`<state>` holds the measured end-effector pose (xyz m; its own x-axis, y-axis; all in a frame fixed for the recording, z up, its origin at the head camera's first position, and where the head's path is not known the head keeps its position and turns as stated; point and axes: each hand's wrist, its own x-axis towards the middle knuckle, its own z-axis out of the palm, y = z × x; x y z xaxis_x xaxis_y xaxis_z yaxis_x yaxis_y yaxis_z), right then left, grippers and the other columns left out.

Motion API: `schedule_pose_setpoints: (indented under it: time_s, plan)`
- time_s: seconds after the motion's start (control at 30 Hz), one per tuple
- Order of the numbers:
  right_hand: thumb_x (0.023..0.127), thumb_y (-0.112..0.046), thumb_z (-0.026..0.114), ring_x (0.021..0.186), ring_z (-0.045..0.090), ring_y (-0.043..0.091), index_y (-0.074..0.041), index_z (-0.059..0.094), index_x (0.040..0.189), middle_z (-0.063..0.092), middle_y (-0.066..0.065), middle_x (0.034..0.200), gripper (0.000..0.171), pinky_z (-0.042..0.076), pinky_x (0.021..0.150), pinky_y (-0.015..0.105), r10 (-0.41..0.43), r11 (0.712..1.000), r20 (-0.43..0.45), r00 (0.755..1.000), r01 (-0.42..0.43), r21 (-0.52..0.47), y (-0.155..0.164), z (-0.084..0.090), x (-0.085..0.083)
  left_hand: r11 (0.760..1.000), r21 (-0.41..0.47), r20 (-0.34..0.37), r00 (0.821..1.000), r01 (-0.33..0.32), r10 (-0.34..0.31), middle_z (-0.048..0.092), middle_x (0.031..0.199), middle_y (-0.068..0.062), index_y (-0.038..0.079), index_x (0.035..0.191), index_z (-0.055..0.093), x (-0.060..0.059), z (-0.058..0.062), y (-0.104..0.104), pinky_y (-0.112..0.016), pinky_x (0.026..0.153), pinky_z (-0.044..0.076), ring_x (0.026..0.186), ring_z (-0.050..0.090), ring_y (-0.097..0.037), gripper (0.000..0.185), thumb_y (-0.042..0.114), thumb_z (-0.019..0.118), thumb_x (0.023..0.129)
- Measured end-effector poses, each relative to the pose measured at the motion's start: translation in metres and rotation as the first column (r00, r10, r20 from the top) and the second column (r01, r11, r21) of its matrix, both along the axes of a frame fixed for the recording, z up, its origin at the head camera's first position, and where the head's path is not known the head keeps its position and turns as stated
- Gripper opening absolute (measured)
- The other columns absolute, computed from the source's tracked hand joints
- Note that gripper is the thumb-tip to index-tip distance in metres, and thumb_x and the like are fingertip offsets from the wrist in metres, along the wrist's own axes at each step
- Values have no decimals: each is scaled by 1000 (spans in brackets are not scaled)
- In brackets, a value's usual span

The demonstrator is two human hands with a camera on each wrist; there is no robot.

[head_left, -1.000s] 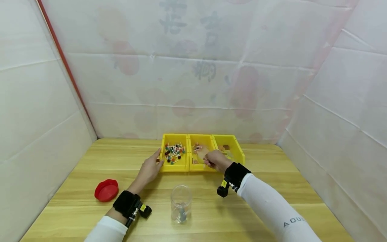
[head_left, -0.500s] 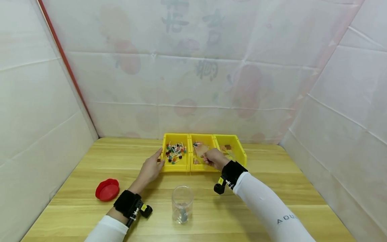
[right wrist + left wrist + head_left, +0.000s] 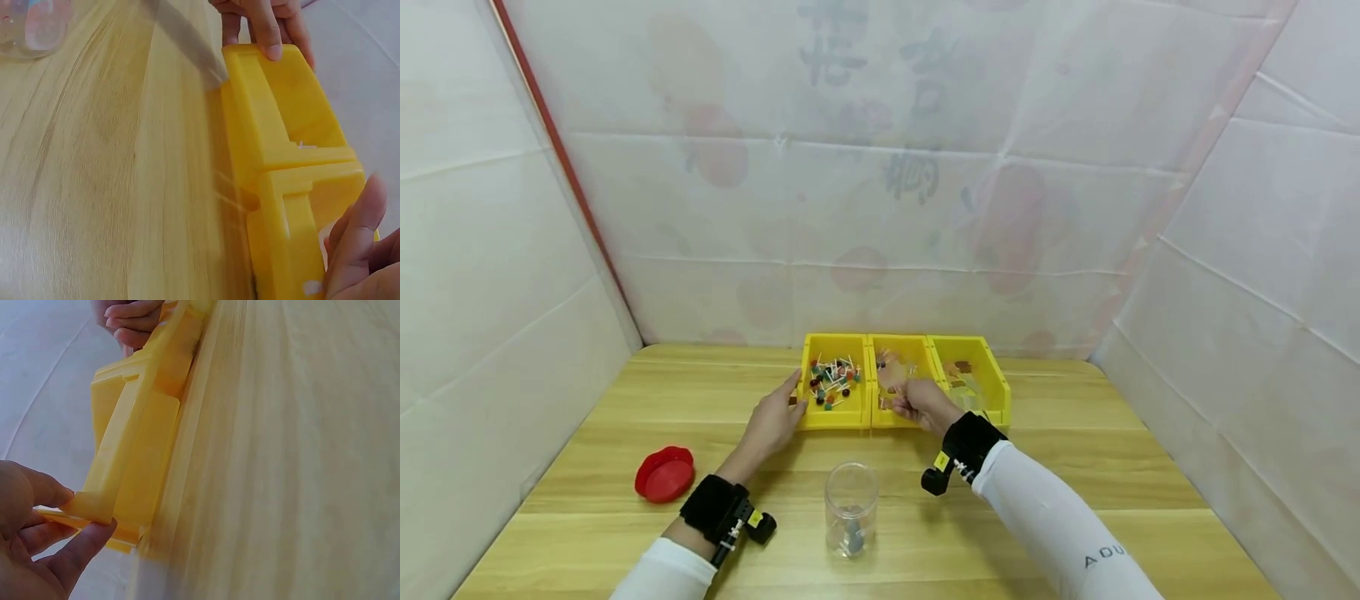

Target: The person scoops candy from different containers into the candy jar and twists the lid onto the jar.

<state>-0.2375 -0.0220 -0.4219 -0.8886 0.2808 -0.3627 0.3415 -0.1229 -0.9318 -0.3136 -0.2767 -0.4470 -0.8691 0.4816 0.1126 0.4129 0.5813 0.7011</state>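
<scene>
Three yellow bins stand in a row at the back of the wooden table. My left hand (image 3: 775, 417) holds the front left corner of the left bin (image 3: 831, 421), which holds several small coloured parts; thumb and finger of the left hand (image 3: 31, 550) pinch that corner of the left bin (image 3: 131, 469). My right hand (image 3: 917, 402) hovers with curled fingers over the front of the middle bin (image 3: 898, 338) and pinches a small clear packet (image 3: 889, 377). In the right wrist view the right hand (image 3: 353, 250) lies beside the bin's front wall (image 3: 300, 237).
A clear jar (image 3: 850, 508) with a dark item inside stands near the table's front, between my forearms. A red lid (image 3: 664, 473) lies to the left. The right bin (image 3: 996, 383) holds a few brown pieces. White sheet walls close in three sides.
My right hand has shifted slightly left and nearer the front of the middle bin, the clear packet moving with it. The left hand has stayed on the bin corner.
</scene>
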Motion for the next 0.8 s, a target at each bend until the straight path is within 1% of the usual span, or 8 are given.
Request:
schedule_pose_setpoints:
  time_s: [0.17,0.23,0.37,0.4,0.5,0.67,0.8]
  plan:
    - [106,-4,33,62,53,9,12,46,136,55,18,94,36,50,56,16,-6,998,7,1000,7,-61,-1,-2,0,1000,1,-3,1000,-1,1,55,133,-28,5,154,29,-1,-1,1,-29,49,41,62,55,-16,62,15,58,99]
    - [106,-3,34,62,55,9,13,46,135,55,19,96,35,51,58,16,-19,997,8,1000,20,-80,-1,-3,-2,1000,0,-2,1000,-1,1,55,132,-28,5,154,29,-1,-1,1,-29,48,40,61,55,-17,63,14,58,99]
    - [106,-4,35,63,57,9,13,49,132,54,12,83,34,52,59,16,-46,994,-3,999,46,-103,-1,-4,-1,1000,2,4,1000,-2,2,54,133,-28,6,154,28,-1,0,2,-28,47,40,55,51,-16,63,15,58,100]
    - [106,-4,35,63,57,9,13,49,132,54,11,82,33,53,59,16,-52,993,-6,999,51,-105,-1,-4,-1,1000,3,6,1000,-1,1,54,133,-28,6,155,27,-1,0,2,-28,47,39,52,49,-17,63,15,58,100]
    - [106,-4,36,65,58,9,13,49,132,56,11,81,33,53,61,17,-58,992,-20,998,55,-110,-2,-5,1,1000,3,6,1000,-2,2,54,134,-28,6,154,28,-1,0,3,-27,47,39,52,49,-16,63,15,58,100]
    - [104,-3,36,65,62,9,11,49,132,60,14,87,33,55,63,17,-67,990,-19,998,64,-130,-4,-7,3,1000,1,5,1000,1,-1,52,136,-28,5,154,28,-1,1,2,-28,48,40,55,50,-17,63,14,58,100]
    - [106,-5,36,76,65,13,9,49,133,60,21,101,33,56,69,20,-83,987,-25,996,79,-141,-4,-7,4,1000,6,10,1000,-3,3,53,135,-27,6,154,28,-2,1,2,-26,47,40,54,50,-15,63,15,58,100]
